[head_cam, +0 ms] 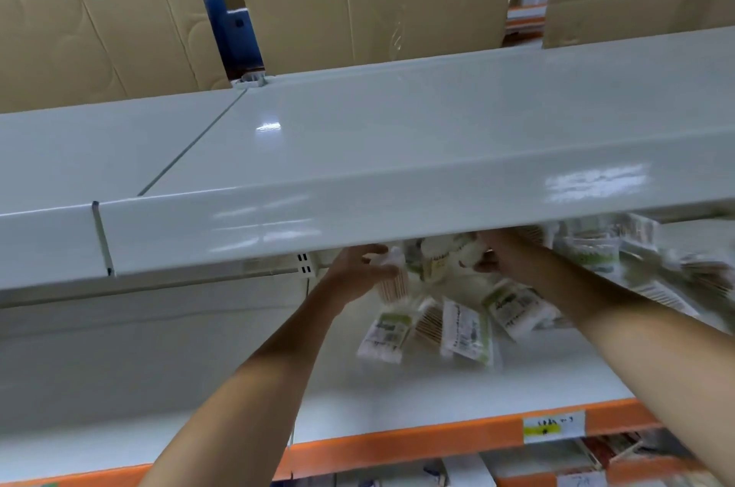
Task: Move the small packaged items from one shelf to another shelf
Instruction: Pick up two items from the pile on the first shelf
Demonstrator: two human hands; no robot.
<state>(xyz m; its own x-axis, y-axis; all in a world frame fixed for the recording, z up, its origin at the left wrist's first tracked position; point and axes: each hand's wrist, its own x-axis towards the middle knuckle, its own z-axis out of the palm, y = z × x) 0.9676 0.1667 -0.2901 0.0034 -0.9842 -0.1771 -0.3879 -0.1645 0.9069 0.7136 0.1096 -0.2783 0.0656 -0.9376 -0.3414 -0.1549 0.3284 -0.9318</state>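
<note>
Small packets (467, 331): clear wrap, white-green labels, thin wooden sticks inside; blurred, strewn on lower shelf (437, 391) beneath upper shelf (358, 152). Left hand (360, 274) reaches under upper shelf's front lip, fingers curled round one packet (391, 282). Right hand (491, 254) partly hidden by same lip, grips white packets (445, 254). Both forearms extended upward.

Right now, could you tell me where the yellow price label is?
In the head view, lower right: the yellow price label sits on the lower shelf's orange front edge, below the right forearm.
</note>
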